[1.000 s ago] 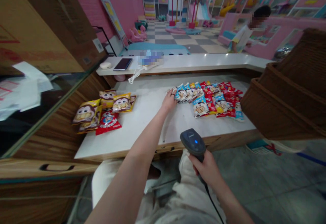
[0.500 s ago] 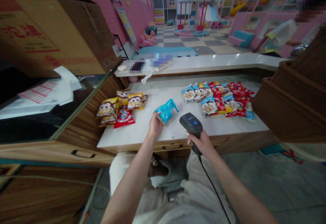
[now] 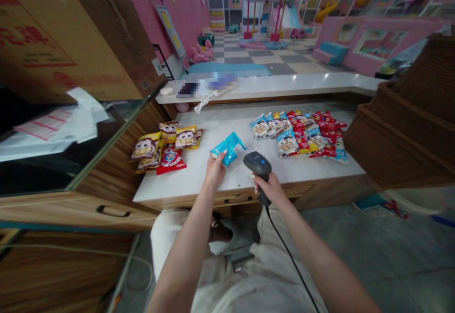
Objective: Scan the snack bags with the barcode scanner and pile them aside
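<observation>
counter (image 3: 186, 180), blue packet (image 3: 232, 146), “牌” carton (image 3: 81, 42)

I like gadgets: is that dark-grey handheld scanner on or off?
On: the dark-grey handheld scanner shows a glowing blue light on top.

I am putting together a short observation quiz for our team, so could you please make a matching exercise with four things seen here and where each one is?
Things:
1. Scanner
2. Carton
3. Turquoise packet
4. Basket

Places:
A. In the left hand
B. At the right edge of the picture
C. In the right hand
D. At the upper left of the picture

Right pairs: 1-C, 2-D, 3-A, 4-B.
</observation>
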`<state>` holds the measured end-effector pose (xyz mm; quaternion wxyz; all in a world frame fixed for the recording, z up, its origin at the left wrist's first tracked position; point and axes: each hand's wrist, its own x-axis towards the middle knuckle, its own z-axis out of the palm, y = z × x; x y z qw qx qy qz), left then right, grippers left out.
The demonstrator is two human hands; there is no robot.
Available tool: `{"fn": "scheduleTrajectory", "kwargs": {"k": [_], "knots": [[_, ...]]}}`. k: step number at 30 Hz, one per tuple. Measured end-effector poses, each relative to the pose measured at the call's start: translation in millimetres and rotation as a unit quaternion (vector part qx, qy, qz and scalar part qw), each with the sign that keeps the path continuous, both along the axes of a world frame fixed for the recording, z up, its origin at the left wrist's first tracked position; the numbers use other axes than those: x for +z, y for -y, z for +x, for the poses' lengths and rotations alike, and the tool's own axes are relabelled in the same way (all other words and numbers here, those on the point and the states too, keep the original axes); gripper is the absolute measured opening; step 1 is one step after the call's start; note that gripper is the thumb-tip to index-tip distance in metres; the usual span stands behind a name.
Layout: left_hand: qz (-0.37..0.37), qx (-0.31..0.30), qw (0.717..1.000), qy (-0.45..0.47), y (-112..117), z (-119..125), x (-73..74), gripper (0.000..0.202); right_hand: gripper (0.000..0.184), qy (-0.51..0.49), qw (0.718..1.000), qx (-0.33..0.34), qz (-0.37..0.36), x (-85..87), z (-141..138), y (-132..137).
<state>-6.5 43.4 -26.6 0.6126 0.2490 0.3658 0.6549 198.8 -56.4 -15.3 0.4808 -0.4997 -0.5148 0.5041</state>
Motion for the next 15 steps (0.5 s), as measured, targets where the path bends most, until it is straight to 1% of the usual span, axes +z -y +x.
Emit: {"fn": "scheduleTrajectory", "kwargs": {"k": [6, 11, 15], "knots": [[0.014, 0.003, 1.000, -0.006, -1.2, -1.6, -3.6, 0.045, 0.029, -0.012, 1.000, 0.014, -0.002, -0.4, 3.8, 0.1], [0.002, 0.011, 1.000, -0.006, -0.6, -0.4, -0.2, 0.044, 0.028, -0.025, 0.999, 0.021, -0.009, -0.1, 5.1, -1.7], [0.012, 0.017, 1.000, -0.013, 0.0, 3.7, 1.7, 0.043, 0.029, -0.039, 0.999, 0.014, -0.017, 0.7, 4.8, -2.6]]}}
